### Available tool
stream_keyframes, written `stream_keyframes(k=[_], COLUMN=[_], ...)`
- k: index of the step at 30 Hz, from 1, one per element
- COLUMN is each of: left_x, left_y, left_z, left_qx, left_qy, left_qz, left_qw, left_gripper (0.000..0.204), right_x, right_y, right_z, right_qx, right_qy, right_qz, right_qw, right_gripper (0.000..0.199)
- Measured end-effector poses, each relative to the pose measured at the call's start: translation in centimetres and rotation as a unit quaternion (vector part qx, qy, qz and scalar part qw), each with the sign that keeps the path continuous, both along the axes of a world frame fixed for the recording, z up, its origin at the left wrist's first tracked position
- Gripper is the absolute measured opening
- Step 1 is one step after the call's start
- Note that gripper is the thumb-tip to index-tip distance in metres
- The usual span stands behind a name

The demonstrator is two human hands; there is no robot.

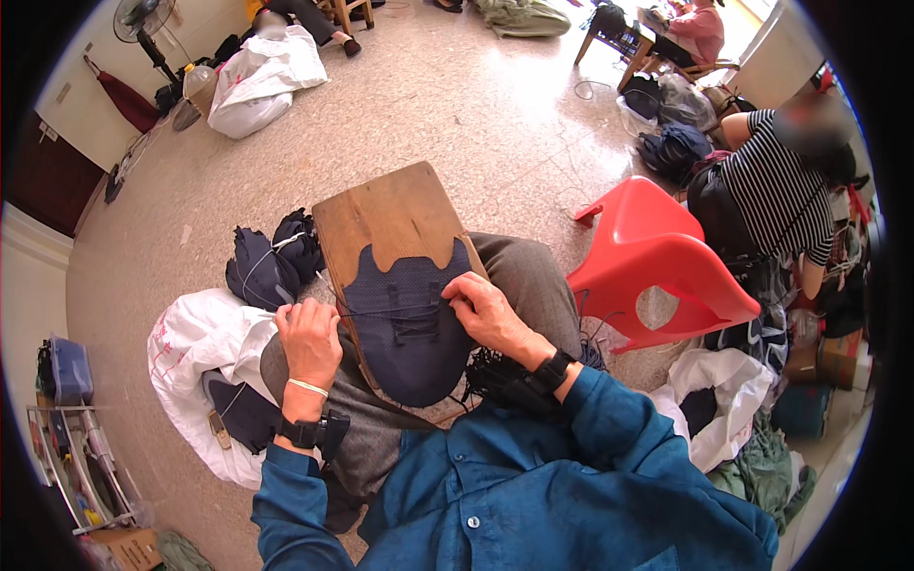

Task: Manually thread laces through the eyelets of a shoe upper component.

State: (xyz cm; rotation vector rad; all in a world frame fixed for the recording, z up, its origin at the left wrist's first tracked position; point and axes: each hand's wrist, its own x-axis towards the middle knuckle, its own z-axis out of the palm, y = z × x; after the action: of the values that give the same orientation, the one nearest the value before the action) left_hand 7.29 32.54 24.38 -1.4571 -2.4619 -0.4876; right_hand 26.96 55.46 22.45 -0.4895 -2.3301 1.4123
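A dark navy shoe upper [405,362] lies flat on a wooden board [381,205] across my lap. A thin dark shoelace [381,313] runs across it, with several crossings over the middle opening. My left hand [310,347], beside the board's left edge, is closed, its fingers pinching the lace's left stretch. At the upper's right side, my right hand [487,312] has its thumb and forefinger pinched on the lace near the eyelet strip. The fingertips partly hide the lace there. Dark laces [509,376] hang in a bunch on my lap below the right hand.
Tied bundles of navy uppers [262,266] lie left of the board, above a white sack [195,328] holding more pieces. A red plastic stool [657,252] stands at right, near a person in a striped top [776,190]. Another white sack [738,390] sits lower right.
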Motion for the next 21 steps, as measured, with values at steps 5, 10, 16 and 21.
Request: stream_keyframes(k=[5, 10, 16, 21], left_x=[0.3, 3.3, 5.0, 5.1], left_y=[-0.2, 3.1, 5.4, 4.7], left_z=[0.4, 1.7, 3.2, 2.2], left_qx=[0.009, 0.061, 0.191, 0.194], left_qy=[-0.038, -0.148, -0.337, -0.443], left_qz=[-0.022, -0.125, -0.112, -0.065], left_qw=[0.999, 0.979, 0.915, 0.873], left_gripper=[0.007, 0.005, 0.013, 0.009], right_x=[-0.1, -1.1, -3.0, -2.7], right_y=[-0.1, -1.1, -3.3, -3.6], right_z=[-0.4, 1.4, 2.8, 3.5], right_qx=[0.027, 0.062, -0.01, -0.134], right_qy=[0.004, 0.008, 0.108, 0.0], right_qz=[0.002, 0.029, 0.089, 0.08], right_qw=[1.0, 0.998, 0.99, 0.988], right_gripper=[0.012, 0.019, 0.028, 0.016])
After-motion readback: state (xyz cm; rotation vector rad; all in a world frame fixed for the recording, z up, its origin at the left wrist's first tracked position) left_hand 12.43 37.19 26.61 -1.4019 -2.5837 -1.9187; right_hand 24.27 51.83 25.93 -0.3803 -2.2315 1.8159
